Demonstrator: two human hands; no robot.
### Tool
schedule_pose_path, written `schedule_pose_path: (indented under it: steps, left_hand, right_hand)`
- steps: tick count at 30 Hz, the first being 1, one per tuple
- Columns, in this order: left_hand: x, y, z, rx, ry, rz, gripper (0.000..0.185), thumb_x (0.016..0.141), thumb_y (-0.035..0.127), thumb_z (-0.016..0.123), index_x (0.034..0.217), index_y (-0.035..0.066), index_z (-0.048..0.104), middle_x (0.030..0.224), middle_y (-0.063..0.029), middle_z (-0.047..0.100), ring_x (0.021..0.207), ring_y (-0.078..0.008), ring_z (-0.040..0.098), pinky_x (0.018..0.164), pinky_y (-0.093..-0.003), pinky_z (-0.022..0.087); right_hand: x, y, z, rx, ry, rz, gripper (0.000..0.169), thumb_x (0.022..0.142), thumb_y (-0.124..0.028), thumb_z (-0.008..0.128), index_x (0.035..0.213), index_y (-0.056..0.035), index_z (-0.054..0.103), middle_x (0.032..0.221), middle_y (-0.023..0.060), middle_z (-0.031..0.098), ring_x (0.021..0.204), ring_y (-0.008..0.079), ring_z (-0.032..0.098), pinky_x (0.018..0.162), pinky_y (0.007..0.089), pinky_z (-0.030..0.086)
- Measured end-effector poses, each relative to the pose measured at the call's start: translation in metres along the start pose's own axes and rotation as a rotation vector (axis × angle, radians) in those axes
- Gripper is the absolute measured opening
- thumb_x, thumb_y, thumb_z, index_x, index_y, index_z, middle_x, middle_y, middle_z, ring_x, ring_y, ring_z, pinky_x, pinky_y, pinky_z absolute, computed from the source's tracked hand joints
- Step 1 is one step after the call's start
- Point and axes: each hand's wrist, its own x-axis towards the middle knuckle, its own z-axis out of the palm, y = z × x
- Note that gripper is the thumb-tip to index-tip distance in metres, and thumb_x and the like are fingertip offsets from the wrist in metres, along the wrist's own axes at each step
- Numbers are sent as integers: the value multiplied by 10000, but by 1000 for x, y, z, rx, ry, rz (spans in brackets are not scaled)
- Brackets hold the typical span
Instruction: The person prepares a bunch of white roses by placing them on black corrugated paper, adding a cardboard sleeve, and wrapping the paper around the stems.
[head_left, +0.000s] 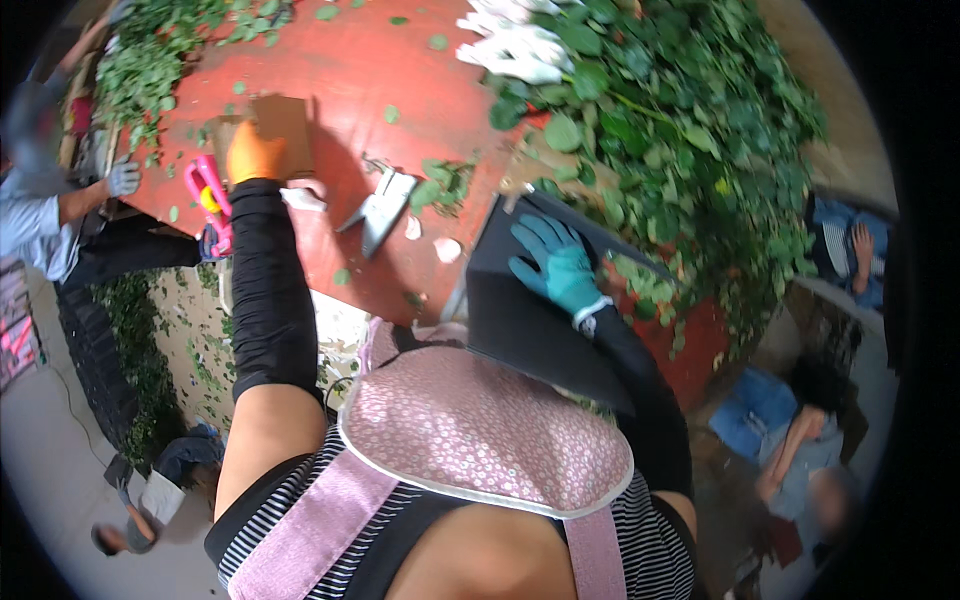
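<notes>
My left hand (255, 154), in an orange glove, grips a piece of brown cardboard (286, 135) over the red tabletop (352, 97). Beside its wrist lies a pink tool (208, 196) with a yellow part. My right hand (559, 266), in a teal glove, rests with fingers spread on a black folded panel (499, 300) at the table's near edge. Between my hands lie a grey metal V-shaped piece (388, 208), a leafy sprig (442, 187) and pale petals (448, 250). What the pink tool is, I cannot tell.
Leafy green stems (675, 127) are heaped at the right, beside white gloves (517, 45). More foliage (142, 75) lies at the far left. A co-worker's gloved hand (124, 178) is at the table's left edge. Other people are at both sides, and leaves litter the floor at lower left.
</notes>
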Motion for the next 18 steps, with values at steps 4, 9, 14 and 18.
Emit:
schedule_pose_path:
  steps: [4,9,14,18]
  left_hand:
    - [-16,-44,-48,-703,-264,-106,273,904,153,650,1123,-9,634,1016,-78,691,906,-133,633,806,-296,496]
    - [-89,91,-115,-1403,-698,228,199,962,106,573,1126,8,629,1194,-168,649,1151,-229,586,1002,-323,429]
    - [-172,209,-94,-1500,-1179,127,212,961,236,621,1025,35,631,921,-76,664,887,-130,619,819,-277,479]
    - [-194,231,-34,-1234,-1573,0,269,966,313,631,785,128,558,609,77,415,533,-59,353,479,-251,276]
  right_hand:
    - [0,4,10,-52,-139,0,668,850,-498,617,1399,-139,490,1458,119,424,1303,346,415,1057,529,320]
    - [-8,12,20,-100,-188,51,710,854,-538,593,1433,-153,448,1489,114,385,1331,338,382,1085,524,287]
    - [-8,17,38,-45,80,-21,624,823,-463,629,1348,-139,539,1404,130,482,1296,331,432,1091,488,319]
    - [-15,22,41,-85,27,17,575,815,-444,632,1295,-132,577,1344,133,521,1254,336,461,1081,484,328]
